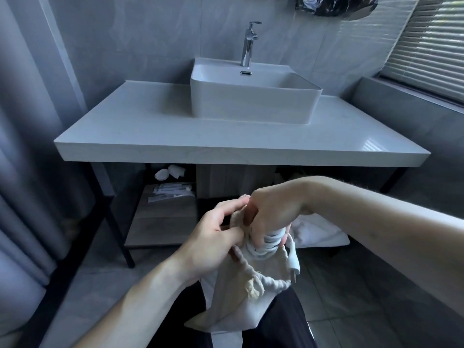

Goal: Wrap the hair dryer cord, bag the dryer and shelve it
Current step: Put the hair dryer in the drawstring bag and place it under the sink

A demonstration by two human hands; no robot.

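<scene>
A cream drawstring bag (236,310) hangs in front of me, below the counter. My left hand (216,237) pinches the bag's rim and holds its mouth apart. My right hand (271,214) grips the white hair dryer's handle, wound with white cord (267,243), which stands in the bag's mouth. The dryer's body is hidden inside the bag. The white plug (293,262) dangles outside the bag's right edge. A thick drawstring (271,282) loops across the bag's front.
A grey vanity counter (150,136) carries a white basin (253,106) and a chrome tap (248,43). Under it a wooden shelf (163,222) holds small packets (173,192) and white rolls. A folded white towel (319,232) lies lower right. Blinds cover the right window.
</scene>
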